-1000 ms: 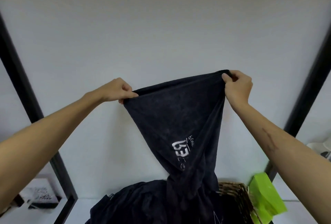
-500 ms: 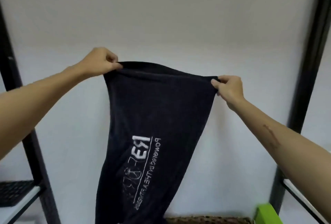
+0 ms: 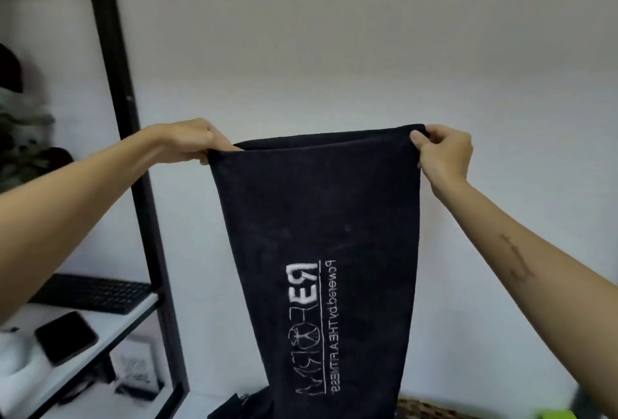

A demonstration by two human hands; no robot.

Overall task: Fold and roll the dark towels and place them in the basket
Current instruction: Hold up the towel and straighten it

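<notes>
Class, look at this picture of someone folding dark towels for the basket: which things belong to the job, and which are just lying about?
Part of the job:
dark towel, held up by its top corners
left hand
right hand
wicker basket

Just lying about:
keyboard
phone
black shelf post
green object

light is soft, even and fairly dim, giving the white wall [image 3: 334, 50] a grey cast with no hard shadows or glare. left of the black post [image 3: 113, 90], the shelf items are smeared. the post bows from wide-angle distortion.
</notes>
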